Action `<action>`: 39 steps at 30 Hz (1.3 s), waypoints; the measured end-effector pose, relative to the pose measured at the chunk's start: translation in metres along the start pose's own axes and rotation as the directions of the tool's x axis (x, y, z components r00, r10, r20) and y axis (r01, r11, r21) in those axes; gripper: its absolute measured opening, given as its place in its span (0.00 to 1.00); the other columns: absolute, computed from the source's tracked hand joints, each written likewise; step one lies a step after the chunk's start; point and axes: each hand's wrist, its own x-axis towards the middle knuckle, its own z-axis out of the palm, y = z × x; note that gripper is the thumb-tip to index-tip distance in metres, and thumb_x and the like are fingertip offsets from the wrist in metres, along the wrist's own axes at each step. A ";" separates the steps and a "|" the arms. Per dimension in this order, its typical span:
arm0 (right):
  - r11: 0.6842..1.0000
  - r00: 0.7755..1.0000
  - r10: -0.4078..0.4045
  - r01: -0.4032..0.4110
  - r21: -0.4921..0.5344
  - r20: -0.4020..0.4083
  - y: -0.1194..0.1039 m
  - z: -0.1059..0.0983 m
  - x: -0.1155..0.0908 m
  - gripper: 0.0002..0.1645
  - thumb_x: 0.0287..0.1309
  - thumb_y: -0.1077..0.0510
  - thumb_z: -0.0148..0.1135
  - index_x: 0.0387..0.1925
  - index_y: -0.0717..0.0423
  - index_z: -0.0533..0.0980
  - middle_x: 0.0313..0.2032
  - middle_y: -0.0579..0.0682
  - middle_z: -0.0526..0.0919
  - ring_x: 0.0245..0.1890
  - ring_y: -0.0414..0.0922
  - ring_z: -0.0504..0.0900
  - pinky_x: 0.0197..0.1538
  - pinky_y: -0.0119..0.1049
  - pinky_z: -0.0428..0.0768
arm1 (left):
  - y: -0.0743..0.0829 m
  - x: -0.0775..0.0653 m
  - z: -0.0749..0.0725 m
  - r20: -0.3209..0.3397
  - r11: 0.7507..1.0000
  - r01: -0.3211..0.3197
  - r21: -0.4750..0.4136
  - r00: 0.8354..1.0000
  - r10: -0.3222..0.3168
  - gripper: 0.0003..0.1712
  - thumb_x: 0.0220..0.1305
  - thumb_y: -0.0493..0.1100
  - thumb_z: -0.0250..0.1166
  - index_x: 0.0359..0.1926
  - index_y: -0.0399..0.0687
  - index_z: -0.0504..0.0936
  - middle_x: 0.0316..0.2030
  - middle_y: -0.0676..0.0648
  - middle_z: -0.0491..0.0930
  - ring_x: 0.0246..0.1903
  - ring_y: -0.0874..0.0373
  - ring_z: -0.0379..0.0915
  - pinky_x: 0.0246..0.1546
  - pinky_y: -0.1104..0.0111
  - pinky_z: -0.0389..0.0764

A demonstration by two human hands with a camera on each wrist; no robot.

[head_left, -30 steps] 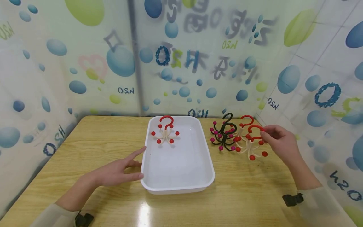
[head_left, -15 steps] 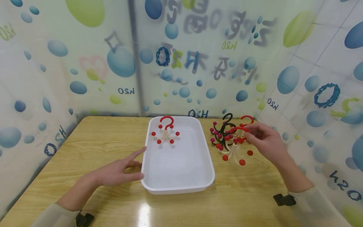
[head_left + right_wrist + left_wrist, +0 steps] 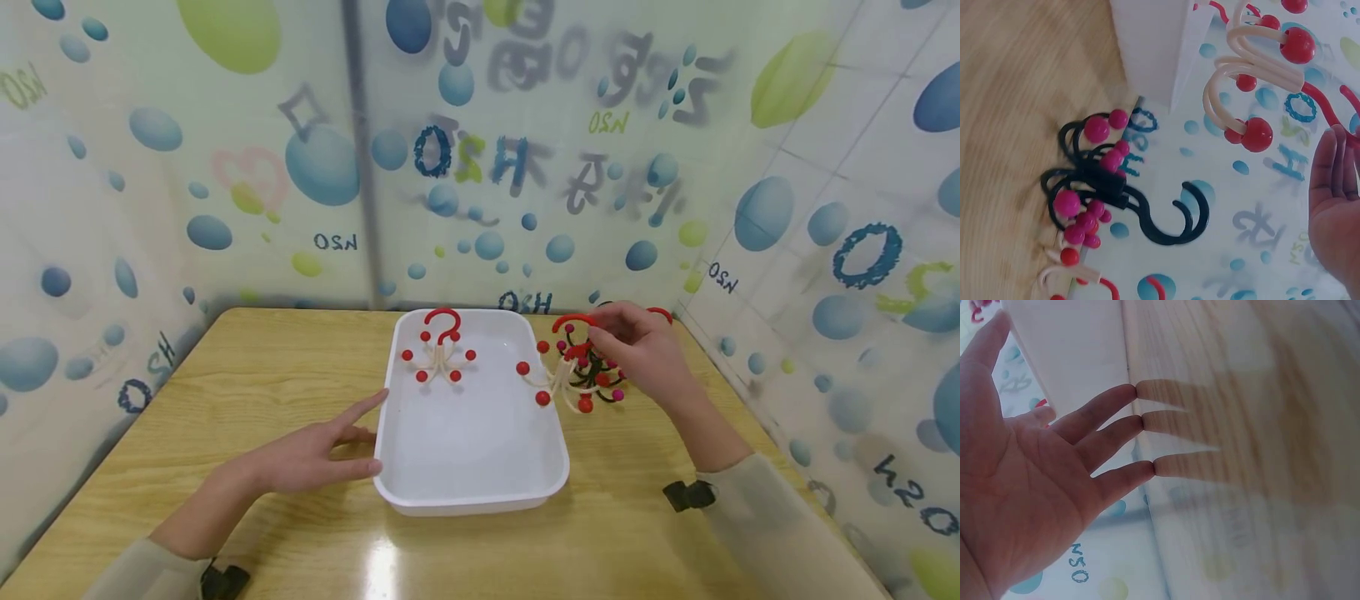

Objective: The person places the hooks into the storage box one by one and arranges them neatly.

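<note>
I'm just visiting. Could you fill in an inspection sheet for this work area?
Surface: wooden table, light glare near the front.
Job's things: white tray containing one cream hanger; held hanger near its right rim; two black hangers and a partly hidden cream one right of the tray.
Clutter: nothing seen.
Left grip: bare hand, fingers spread, at the tray's left side.
Right grip: bare hand pinching the held hanger's red hook.
Cables: nothing seen.
Surroundings: walls patterned with blue and green dots.

smooth plastic tray, glossy wooden table
</note>
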 end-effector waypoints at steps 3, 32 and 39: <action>0.999 1.000 0.010 -0.011 0.043 0.011 -0.002 0.013 0.012 0.14 0.76 0.57 0.68 0.57 0.59 0.84 0.48 0.61 0.89 0.41 0.45 0.89 0.45 0.25 0.87 | -0.001 0.000 0.000 -0.001 1.000 -0.008 0.003 1.000 0.008 0.57 0.76 0.64 0.69 0.90 0.66 0.43 0.71 0.42 0.82 0.75 0.31 0.73 0.71 0.30 0.72; 0.983 0.967 0.184 -0.184 -0.019 0.176 0.024 0.104 0.083 0.14 0.80 0.54 0.66 0.59 0.52 0.82 0.48 0.57 0.88 0.49 0.57 0.89 0.65 0.59 0.87 | -0.001 0.001 0.000 0.004 1.000 -0.011 -0.001 1.000 0.011 0.57 0.76 0.63 0.68 0.90 0.66 0.42 0.71 0.41 0.82 0.75 0.30 0.72 0.71 0.29 0.72; 0.971 0.948 0.239 -0.234 -0.051 0.211 0.035 0.108 0.088 0.15 0.80 0.55 0.65 0.62 0.54 0.81 0.51 0.58 0.88 0.51 0.57 0.90 0.66 0.55 0.87 | -0.001 0.002 0.000 0.006 1.000 -0.002 -0.002 1.000 0.002 0.57 0.77 0.64 0.68 0.91 0.67 0.42 0.72 0.41 0.81 0.76 0.29 0.71 0.71 0.27 0.71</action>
